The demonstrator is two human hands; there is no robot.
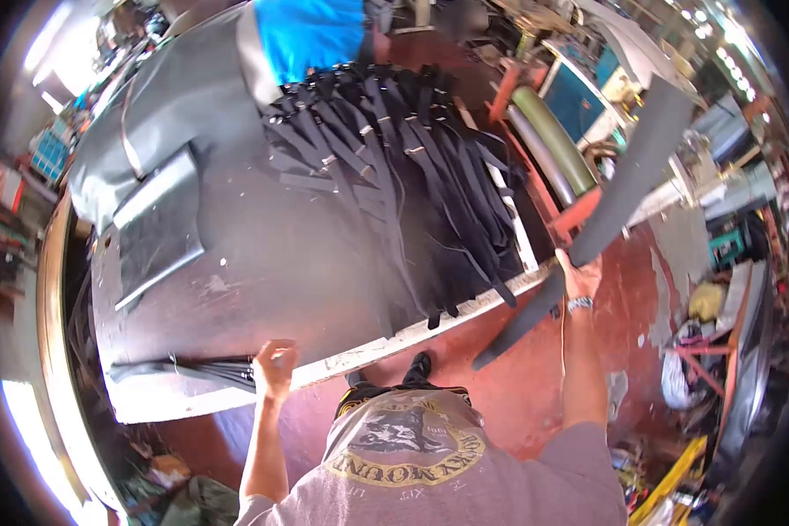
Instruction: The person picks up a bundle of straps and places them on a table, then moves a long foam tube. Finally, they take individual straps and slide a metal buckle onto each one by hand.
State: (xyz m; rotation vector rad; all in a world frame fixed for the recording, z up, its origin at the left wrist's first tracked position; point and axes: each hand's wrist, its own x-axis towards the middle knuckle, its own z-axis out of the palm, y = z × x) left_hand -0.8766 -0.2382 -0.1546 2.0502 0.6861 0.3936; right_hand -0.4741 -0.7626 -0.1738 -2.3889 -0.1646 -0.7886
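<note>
My right hand [580, 276] is closed around a long dark strip [631, 175], which hangs past the table's right edge, one end up at the upper right and the other down near the floor. My left hand [274, 364] is at the table's front edge, its fingers curled, beside the end of a thin bundle of black strips [193, 370]. Whether it grips anything is too unclear to tell. A large pile of black straps with metal pieces [386, 149] lies across the right half of the table [263, 289].
Black sheet material [184, 79] covers the table's far left, with a smaller black piece [159, 223] nearer. Blue cloth [311, 35] lies at the back. Rolls [552, 140] rest on a red frame to the right. Cluttered shelves stand on both sides.
</note>
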